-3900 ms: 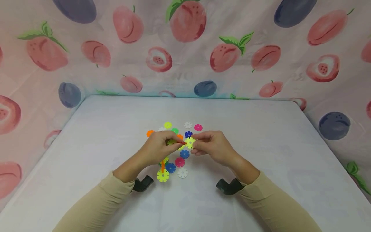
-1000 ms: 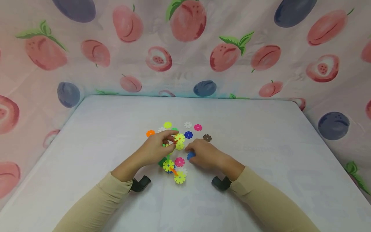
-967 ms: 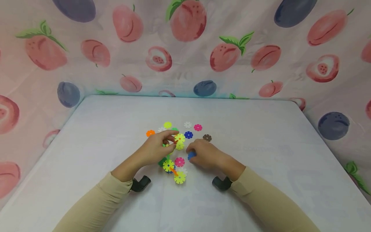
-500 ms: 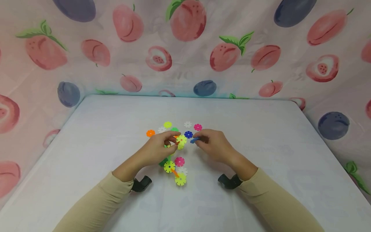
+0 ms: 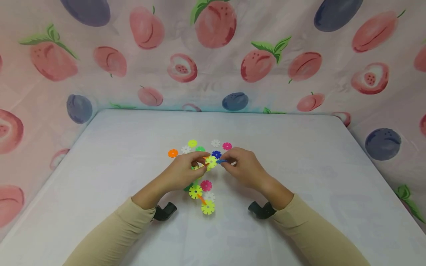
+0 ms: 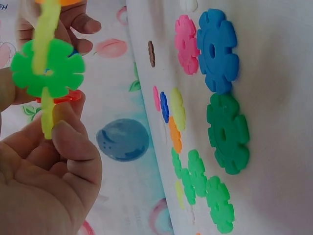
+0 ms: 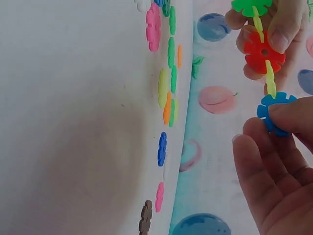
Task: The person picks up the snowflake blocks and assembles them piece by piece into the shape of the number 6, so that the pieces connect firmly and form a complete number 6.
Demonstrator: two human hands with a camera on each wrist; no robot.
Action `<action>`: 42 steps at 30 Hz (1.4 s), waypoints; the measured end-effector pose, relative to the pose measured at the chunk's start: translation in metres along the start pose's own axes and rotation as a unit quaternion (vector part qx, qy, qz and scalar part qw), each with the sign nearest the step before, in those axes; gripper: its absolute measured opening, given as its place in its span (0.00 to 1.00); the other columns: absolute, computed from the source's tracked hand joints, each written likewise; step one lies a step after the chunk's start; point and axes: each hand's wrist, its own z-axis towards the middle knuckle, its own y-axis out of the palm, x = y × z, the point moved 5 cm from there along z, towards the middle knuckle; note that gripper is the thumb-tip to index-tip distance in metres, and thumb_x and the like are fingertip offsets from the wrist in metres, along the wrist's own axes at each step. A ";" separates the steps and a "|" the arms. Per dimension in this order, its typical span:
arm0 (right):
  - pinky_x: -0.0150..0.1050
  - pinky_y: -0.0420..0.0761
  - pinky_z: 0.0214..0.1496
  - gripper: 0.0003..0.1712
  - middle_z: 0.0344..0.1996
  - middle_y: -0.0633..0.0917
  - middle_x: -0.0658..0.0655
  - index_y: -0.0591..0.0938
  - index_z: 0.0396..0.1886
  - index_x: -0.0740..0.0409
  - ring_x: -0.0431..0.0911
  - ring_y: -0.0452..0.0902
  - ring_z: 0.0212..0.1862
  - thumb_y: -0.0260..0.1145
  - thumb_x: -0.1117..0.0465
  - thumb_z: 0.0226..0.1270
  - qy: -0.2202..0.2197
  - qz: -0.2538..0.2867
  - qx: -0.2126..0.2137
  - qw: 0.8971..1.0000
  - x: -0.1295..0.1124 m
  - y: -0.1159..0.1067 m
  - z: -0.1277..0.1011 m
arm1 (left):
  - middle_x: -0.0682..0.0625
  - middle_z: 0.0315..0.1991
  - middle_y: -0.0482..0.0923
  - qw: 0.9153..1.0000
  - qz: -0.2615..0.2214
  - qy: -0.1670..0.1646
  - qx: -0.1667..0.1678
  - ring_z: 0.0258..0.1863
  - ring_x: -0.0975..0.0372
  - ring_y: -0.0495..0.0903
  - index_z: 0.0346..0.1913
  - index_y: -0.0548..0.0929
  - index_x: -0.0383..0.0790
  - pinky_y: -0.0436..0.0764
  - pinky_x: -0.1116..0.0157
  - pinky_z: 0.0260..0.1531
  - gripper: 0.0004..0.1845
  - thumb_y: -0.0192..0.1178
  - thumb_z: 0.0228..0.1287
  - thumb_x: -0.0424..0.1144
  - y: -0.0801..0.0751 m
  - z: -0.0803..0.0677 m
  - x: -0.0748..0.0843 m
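1. Currently, my left grip [image 5: 181, 171] pinches the red slotted disc [image 7: 258, 58] within a raised disc chain [image 5: 192, 193].
2. My right grip [image 5: 247, 170] pinches a blue slotted disc [image 7: 281, 99] against the chain's yellow disc [image 7: 270, 78]; slot engagement: cannot tell.
3. Several links appear complete; the pink disc [image 5: 206, 185] and orange disc [image 5: 173, 153] lie unattached on the surface [image 5: 283, 147].

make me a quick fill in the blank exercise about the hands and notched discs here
1. The right hand pinches a notched disc coloured ____.
2. The left hand holds a notched disc coloured ____.
3. Between those two, the edge-on disc is ____.
4. In the right wrist view, the lowest loose disc on the table is ____.

Missing words: blue; red; yellow; brown.
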 end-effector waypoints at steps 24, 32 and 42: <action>0.36 0.84 0.40 0.07 0.34 0.88 0.52 0.89 0.41 0.62 0.44 0.85 0.37 0.73 0.68 0.63 -0.015 0.021 0.053 0.998 -0.005 0.001 -0.007 | 0.52 0.40 0.84 0.999 0.020 -0.005 0.041 0.41 0.57 0.78 0.59 0.83 0.36 0.80 0.67 0.33 0.20 0.68 0.65 0.37 -0.004 -0.001 0.004; 0.35 0.84 0.37 0.07 0.33 0.89 0.53 0.89 0.40 0.64 0.44 0.85 0.35 0.74 0.68 0.61 -0.019 0.023 0.066 0.997 -0.007 0.003 -0.007 | 0.53 0.36 0.83 0.998 0.039 -0.002 0.038 0.33 0.60 0.77 0.58 0.84 0.36 0.79 0.66 0.28 0.20 0.69 0.65 0.36 -0.004 0.000 0.006; 0.35 0.84 0.38 0.07 0.33 0.89 0.54 0.88 0.39 0.65 0.44 0.86 0.35 0.74 0.68 0.61 -0.033 0.013 0.074 0.997 -0.011 0.002 -0.005 | 0.53 0.34 0.83 0.998 0.045 0.002 0.036 0.29 0.61 0.75 0.58 0.84 0.35 0.77 0.67 0.25 0.20 0.69 0.65 0.36 -0.005 0.000 0.009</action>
